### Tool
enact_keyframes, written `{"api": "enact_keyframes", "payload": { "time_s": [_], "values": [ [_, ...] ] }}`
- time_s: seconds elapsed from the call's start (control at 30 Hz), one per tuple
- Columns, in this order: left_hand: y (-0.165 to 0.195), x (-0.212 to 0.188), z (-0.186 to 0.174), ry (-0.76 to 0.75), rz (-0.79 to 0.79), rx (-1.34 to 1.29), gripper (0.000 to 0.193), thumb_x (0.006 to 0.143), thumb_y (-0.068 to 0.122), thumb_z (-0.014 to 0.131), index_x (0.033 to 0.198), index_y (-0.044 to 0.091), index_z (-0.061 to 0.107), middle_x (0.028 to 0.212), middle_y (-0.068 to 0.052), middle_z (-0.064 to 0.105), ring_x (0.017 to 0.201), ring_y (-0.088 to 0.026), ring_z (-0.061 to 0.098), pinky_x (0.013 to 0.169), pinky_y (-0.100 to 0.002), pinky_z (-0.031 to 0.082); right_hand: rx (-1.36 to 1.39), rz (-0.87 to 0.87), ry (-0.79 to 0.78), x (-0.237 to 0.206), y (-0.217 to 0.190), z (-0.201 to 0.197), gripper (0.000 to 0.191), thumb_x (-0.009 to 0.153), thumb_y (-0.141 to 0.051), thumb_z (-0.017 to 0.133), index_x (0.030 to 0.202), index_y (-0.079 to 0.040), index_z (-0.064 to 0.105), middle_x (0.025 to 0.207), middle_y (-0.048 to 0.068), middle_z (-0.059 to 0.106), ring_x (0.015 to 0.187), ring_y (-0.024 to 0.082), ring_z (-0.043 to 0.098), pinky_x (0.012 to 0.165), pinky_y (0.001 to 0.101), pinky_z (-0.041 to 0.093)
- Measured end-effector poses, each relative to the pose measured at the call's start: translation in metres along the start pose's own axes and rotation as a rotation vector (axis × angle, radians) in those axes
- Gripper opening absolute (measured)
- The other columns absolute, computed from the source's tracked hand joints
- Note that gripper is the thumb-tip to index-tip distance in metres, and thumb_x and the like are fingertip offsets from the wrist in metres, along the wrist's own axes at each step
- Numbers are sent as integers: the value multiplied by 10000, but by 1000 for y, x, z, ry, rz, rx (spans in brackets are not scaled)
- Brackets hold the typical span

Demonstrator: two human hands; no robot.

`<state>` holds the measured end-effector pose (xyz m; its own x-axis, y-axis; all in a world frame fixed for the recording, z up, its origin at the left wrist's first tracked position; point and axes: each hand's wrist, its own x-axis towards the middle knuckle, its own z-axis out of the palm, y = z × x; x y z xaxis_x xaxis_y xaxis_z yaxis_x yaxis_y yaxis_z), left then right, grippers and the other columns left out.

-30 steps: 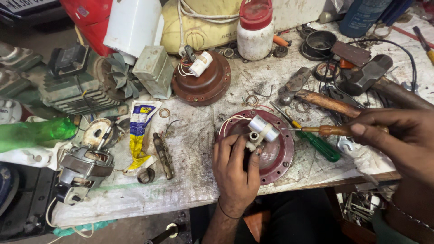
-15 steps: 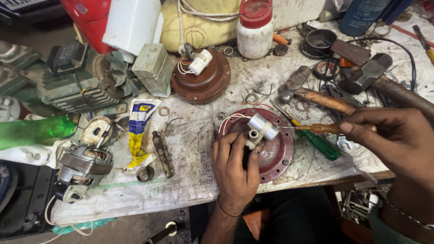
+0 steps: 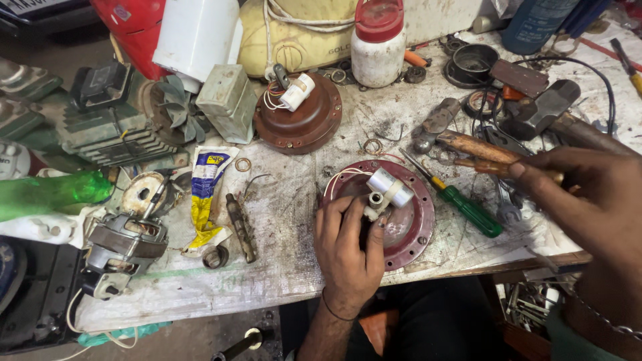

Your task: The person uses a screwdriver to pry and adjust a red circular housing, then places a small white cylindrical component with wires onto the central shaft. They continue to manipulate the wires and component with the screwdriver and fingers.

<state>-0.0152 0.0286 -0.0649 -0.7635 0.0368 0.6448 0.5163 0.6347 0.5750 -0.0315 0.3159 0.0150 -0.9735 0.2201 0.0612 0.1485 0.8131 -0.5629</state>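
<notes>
The left hand (image 3: 349,249) rests on a round, dark-red metal motor cover (image 3: 401,220) on the tabletop (image 3: 281,220), its fingers grasping the small white fitting (image 3: 374,204) at the cover's centre, beside a silver cylindrical capacitor (image 3: 391,187). The right hand (image 3: 588,200), raised well to the right, pinches a brown wooden tool handle (image 3: 488,167). Between both hands lies a green-handled screwdriver (image 3: 461,204).

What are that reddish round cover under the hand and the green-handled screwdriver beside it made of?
The round cover looks like painted metal: a dull red-brown coat, scuffed and grimy. The left hand rests on it, beside a small silvery cylinder, probably metal-cased. The screwdriver seems to have a glossy green plastic handle and a thin steel shaft.
</notes>
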Motion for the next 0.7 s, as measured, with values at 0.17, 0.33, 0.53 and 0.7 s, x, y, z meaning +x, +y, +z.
{"api": "enact_keyframes", "payload": {
  "time_s": [0.17,0.33,0.53,0.7],
  "values": [
    [-1,0,1,2,-1,-1,406,1023,288,619,1254,-46,649,1161,-155,602,1061,-284,574,893,-447,455,-90,-19,7,2,1,-1,328,1022,-320,712,1101,-25,830,693,154,709,550,230,686,463,377,552],
    [8,4,-6,34,-1,-18,396,964,220,702,1265,-33,654,1154,-162,608,1056,-303,582,887,-450,469,-161,-65,79,12,8,8,332,981,-321,740,1174,-59,802,770,125,749,630,214,733,567,384,576],
    [30,8,-22,162,6,-164,507,908,166,731,1341,-56,590,1212,-191,576,1149,-354,584,994,-447,499,-156,-184,49,17,7,13,335,912,-344,771,1167,-129,806,943,114,734,761,251,734,709,405,583],
    [33,29,-47,75,69,-137,405,946,134,716,1317,-7,636,1262,-166,670,1232,-350,594,1081,-455,486,-503,-284,198,4,-8,20,420,790,-370,847,1123,-115,818,927,144,726,872,306,715,792,420,579]
  ]
}}
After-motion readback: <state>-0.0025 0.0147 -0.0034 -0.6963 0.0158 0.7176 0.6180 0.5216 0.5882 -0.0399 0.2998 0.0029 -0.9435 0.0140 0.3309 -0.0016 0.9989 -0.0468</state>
